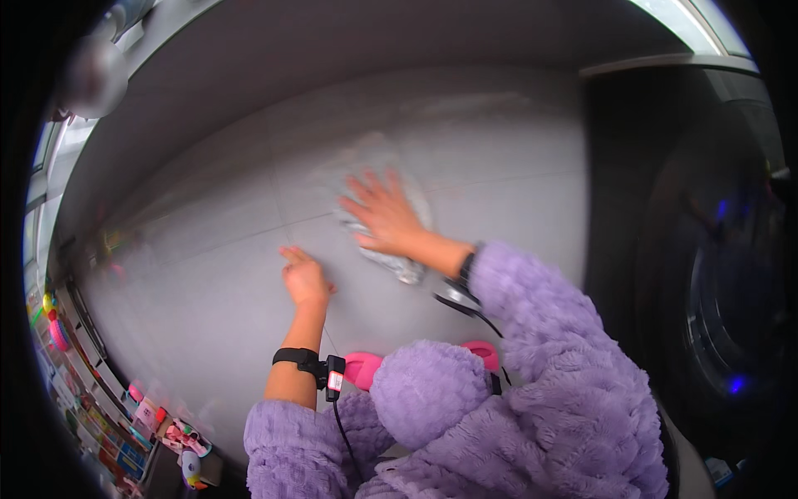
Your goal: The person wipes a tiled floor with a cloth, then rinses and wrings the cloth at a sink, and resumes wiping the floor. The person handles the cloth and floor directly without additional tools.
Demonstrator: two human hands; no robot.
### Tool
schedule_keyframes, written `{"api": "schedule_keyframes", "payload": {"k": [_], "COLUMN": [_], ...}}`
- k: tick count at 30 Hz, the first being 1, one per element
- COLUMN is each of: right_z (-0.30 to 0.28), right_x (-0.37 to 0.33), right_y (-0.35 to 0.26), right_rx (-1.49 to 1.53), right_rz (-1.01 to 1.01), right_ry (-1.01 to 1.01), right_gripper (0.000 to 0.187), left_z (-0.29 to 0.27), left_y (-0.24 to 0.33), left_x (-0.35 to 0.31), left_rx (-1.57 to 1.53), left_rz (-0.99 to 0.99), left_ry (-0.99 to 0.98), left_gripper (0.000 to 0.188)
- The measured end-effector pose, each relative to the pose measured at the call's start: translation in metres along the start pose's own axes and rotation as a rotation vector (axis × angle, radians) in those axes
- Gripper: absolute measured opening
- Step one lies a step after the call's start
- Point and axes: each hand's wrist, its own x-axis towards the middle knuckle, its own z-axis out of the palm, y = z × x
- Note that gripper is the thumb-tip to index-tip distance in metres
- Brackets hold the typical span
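Observation:
My right hand [384, 214] lies flat, fingers spread, pressing a crumpled grey-white cloth [399, 264] onto the grey tiled floor [208, 274]. The cloth shows around and below the hand. My left hand [304, 279] rests on the tile to the left of the cloth, fingers loosely curled, holding nothing. Both arms wear fuzzy purple sleeves, and each wrist has a black band with a cable. The picture is blurred by motion.
A dark front-loading machine [731, 308] with blue lights stands at the right. Pink slippers [363, 368] show near my knees. Shelves of colourful small items [100, 416] run along the lower left. A lighter wall or ledge [249, 58] curves across the top.

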Motion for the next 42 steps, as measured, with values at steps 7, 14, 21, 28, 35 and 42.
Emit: {"api": "schedule_keyframes", "payload": {"k": [7,14,21,28,35,42], "right_z": [0.023,-0.101,-0.138,-0.11,-0.062,0.008], "right_x": [0.155,-0.015,-0.067,-0.158,-0.308,-0.437], "right_y": [0.019,0.235,0.343,0.223,0.09,0.0], "right_rx": [-0.012,-0.335,-0.63,-0.352,-0.301,-0.296], "right_rz": [-0.124,0.346,0.686,1.055,1.246,1.628], "right_ry": [0.047,0.331,0.615,0.605,0.572,0.676], "right_gripper": [0.052,0.051,0.049,0.057,0.057,0.054], "left_z": [0.009,0.011,0.012,0.016,0.012,0.009], "left_y": [-0.012,-0.009,-0.013,-0.015,-0.014,-0.019], "left_x": [0.002,0.004,0.002,0.002,0.002,0.011], "left_rx": [-0.08,-0.134,-0.155,-0.161,-0.06,-0.065], "left_rz": [-0.025,-0.012,-0.041,-0.023,-0.024,-0.078], "left_ry": [0.035,0.063,0.057,0.054,0.053,0.07], "left_gripper": [0.123,0.123,0.122,0.123,0.128,0.129]}}
